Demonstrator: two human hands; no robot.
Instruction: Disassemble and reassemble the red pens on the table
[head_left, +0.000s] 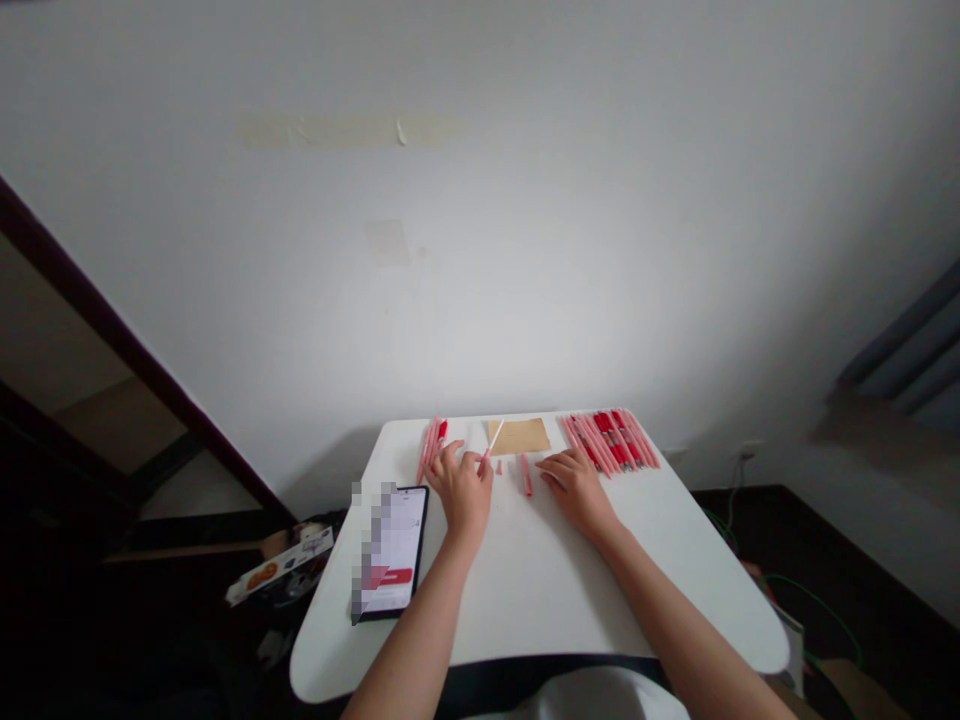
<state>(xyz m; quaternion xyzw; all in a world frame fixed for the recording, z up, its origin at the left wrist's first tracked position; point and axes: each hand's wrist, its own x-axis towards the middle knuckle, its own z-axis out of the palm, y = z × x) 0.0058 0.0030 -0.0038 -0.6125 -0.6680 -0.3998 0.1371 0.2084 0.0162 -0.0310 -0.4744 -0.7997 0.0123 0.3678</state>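
Note:
Between the thumb and finger of my left hand [461, 487] is a thin pen refill [496, 434], white toward its upper end and pinkish near my fingertips. The other fingers of that hand spread toward a small group of pink and red pens [430, 445] at the left. My right hand [576, 487] rests on the table with its fingers stretched out and nothing visible in them. Just left of its fingertips lies a pink pen barrel [526, 476]. A tiny pink piece [499, 467] lies between the two hands.
A brown paper sheet [525, 436] lies at the back of the white table [540, 600]. Several pink and red pens [609, 442] are lined up at the back right. A phone [394, 550] with a lit screen lies at the left. The wall [525, 250] stands right behind the table.

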